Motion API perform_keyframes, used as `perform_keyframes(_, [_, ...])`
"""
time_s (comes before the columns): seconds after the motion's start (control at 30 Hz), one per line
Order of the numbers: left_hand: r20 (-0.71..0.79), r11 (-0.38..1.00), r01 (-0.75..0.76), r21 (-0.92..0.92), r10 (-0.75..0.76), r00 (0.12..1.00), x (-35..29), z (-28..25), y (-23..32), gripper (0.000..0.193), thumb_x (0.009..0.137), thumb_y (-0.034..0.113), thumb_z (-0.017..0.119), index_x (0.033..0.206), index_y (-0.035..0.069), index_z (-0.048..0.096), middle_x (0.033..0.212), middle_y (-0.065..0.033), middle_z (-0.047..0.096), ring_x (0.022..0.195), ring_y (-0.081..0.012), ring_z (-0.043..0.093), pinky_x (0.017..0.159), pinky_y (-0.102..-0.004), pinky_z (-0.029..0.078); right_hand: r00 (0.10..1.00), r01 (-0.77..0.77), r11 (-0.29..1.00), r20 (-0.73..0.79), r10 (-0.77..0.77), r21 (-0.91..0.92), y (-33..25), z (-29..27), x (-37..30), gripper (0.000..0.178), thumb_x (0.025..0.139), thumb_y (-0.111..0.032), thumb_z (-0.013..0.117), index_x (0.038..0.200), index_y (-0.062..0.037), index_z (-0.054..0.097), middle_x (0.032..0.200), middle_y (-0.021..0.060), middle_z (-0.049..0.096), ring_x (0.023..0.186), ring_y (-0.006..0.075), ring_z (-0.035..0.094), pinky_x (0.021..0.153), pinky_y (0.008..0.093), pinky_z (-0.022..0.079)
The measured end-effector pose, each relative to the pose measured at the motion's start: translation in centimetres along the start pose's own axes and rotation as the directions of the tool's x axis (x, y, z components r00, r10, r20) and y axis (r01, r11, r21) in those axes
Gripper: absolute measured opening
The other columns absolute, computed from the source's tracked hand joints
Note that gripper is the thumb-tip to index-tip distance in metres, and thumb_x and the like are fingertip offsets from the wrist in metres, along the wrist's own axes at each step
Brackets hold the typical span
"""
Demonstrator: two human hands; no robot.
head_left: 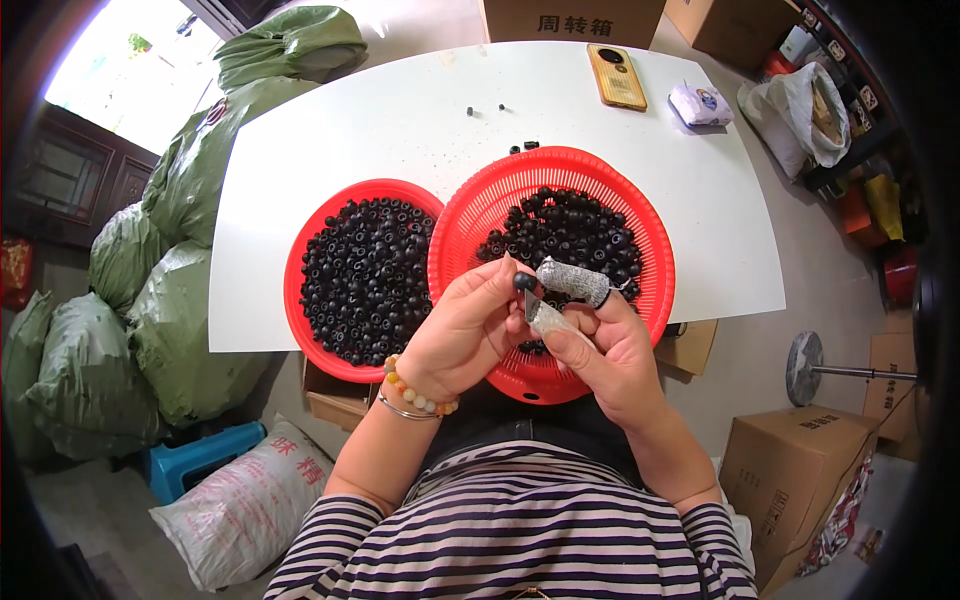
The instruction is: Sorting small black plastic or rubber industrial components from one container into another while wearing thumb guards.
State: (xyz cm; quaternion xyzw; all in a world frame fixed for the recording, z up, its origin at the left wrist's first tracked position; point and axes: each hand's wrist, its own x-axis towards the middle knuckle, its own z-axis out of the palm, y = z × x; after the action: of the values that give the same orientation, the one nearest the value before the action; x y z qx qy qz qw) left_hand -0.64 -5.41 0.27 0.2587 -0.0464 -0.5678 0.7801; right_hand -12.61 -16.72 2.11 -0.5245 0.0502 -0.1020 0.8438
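My left hand (450,335) is closed, pinching a small round black part (524,282) between thumb and fingertips. In my right hand (622,365) is a small knife (531,304), its pale wrapped handle under my thumb. The blade lies against or just beside the black part; I cannot tell which. A grey knitted finger sleeve (572,280) covers my right index finger. Both hands are over a red slotted basket (655,235) with many black parts (570,228) inside. Left of it stands a red round basin (294,270), filled with similar ring-like black parts (365,275).
The baskets stand on a white table (720,240). Several loose black pieces, a yellow phone (616,78) and a tissue pack (699,104) lie toward its far side. Green sacks (180,320) are piled left. Cardboard boxes (790,480) and a white sack (250,510) flank me.
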Motion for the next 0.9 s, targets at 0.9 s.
perform_keyframes(0.9, [0.02,0.997,0.078,0.01,-0.078,0.997,0.0,0.2,-0.2,0.019,0.09,0.022,0.043,0.085,0.007,0.052,0.071,0.0007,0.049,0.059,-0.005,0.044,0.056,-0.022,0.043,0.998,0.06,0.997,-0.027,-0.062,-0.048,-0.4,0.0,0.1,0.029,0.087,-0.005,0.047,0.115,0.0037,0.044,0.097,0.0093,0.058,0.089,0.011,0.055,0.08,0.0225,0.043])
